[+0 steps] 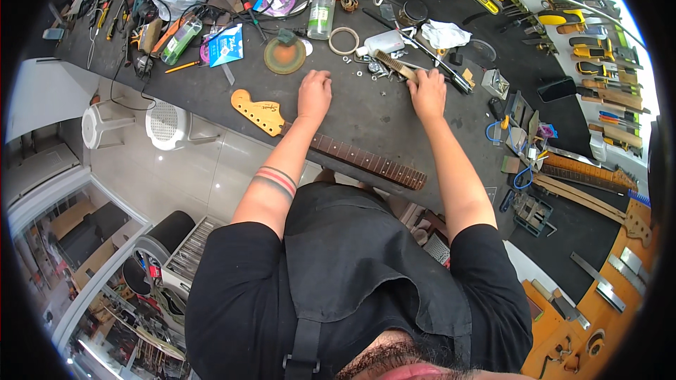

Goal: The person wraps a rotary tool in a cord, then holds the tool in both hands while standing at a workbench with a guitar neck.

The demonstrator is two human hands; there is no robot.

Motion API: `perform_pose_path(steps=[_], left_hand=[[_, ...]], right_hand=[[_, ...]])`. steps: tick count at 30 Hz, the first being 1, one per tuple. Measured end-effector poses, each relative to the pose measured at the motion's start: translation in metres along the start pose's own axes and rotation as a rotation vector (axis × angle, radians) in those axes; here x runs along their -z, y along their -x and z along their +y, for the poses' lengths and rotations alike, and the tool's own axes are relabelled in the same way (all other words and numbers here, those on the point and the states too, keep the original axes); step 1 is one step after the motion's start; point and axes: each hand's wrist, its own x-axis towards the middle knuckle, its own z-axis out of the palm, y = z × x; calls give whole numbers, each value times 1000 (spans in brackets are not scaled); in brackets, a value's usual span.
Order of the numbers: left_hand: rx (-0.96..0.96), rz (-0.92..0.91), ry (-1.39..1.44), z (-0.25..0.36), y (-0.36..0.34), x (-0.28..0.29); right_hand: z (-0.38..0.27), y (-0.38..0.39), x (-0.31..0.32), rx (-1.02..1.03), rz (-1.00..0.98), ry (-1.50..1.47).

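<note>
A guitar neck with a pale wooden headstock (259, 114) and a dark fretboard (366, 160) lies along the near edge of the dark bench, passing under my left forearm. My left hand (315, 95) is above the bench just beyond the neck, its fingers curled inward. Whether anything is inside them is hidden. Further right, my right hand (428, 93) grips the near end of a narrow wooden brush (396, 65), which points away to the upper left. Small washers and metal bits (375, 75) are scattered between my hands.
A round disc (285, 55), a tape roll (344, 41), a clear bottle (321, 13) and a white bottle (381, 43) stand or lie beyond my hands. Tangled tools and cables fill the far left. At right are a phone (556, 89), a small vise (531, 212) and more guitar necks (588, 172).
</note>
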Motion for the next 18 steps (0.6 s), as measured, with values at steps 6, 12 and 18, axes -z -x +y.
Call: perform_pose_path(steps=[6,12,18], left_hand=[[-253,-42,-175,10,-4,1],[-357,-147,-326,27,-28,-29],[-522,-194,-395,24,-37,-37]], right_hand=[[-14,-18,9,-84,161,25],[-4,39,-2,-233,195,-146],[49,102,-15,-486,80,-187]])
